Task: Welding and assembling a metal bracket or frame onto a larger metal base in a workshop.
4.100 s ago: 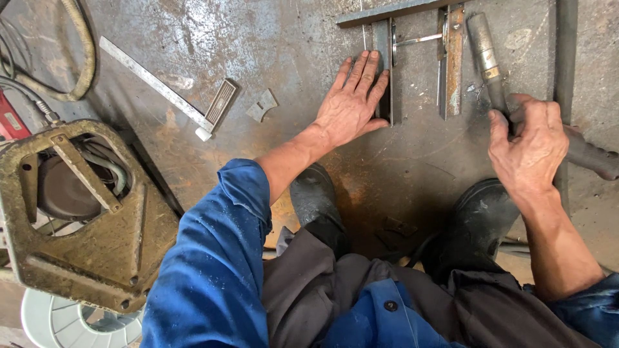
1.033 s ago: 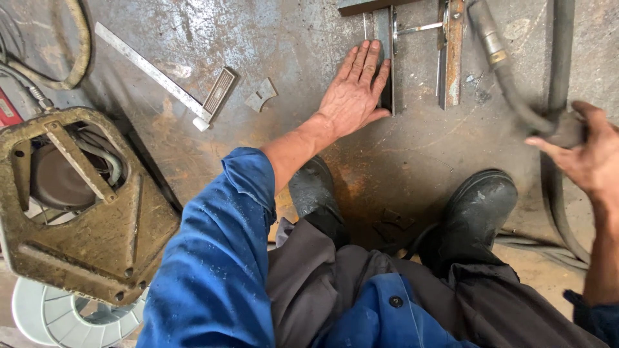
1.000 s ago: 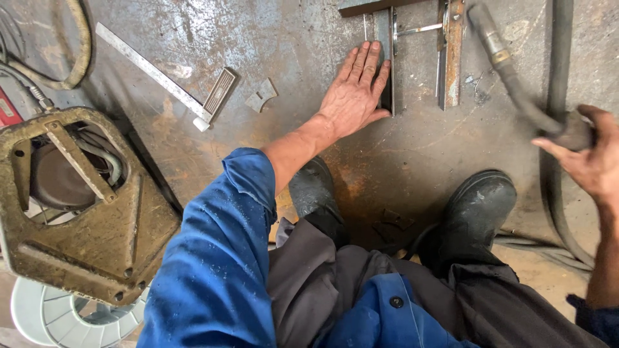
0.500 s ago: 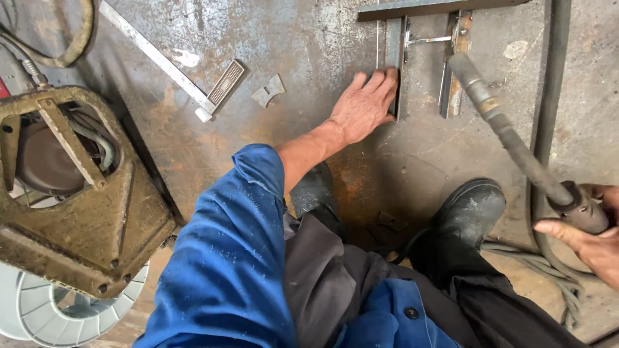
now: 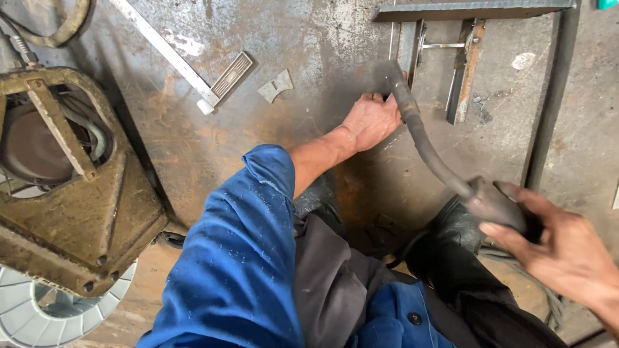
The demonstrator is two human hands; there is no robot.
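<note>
Rusty steel plate [image 5: 309, 84] underfoot. Right hand [image 5: 561, 248] closed around welding torch handle [image 5: 500, 203] at near right — its hose [image 5: 419, 132] arcs far-left over left hand [image 5: 371, 119], curled against flat bars [image 5: 406, 45]. Square ruler [image 5: 193, 64] far left; brown wire-feeder housing [image 5: 71, 187] at left.

Right hand [image 5: 567, 248] around torch handle [image 5: 500, 203]; left hand [image 5: 371, 120] beside hose [image 5: 419, 132]

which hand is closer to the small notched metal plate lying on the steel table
Left. The left hand rests just right of the notched plate, gripping the hose tip. The right hand holds the torch handle far off, lower right.
</note>
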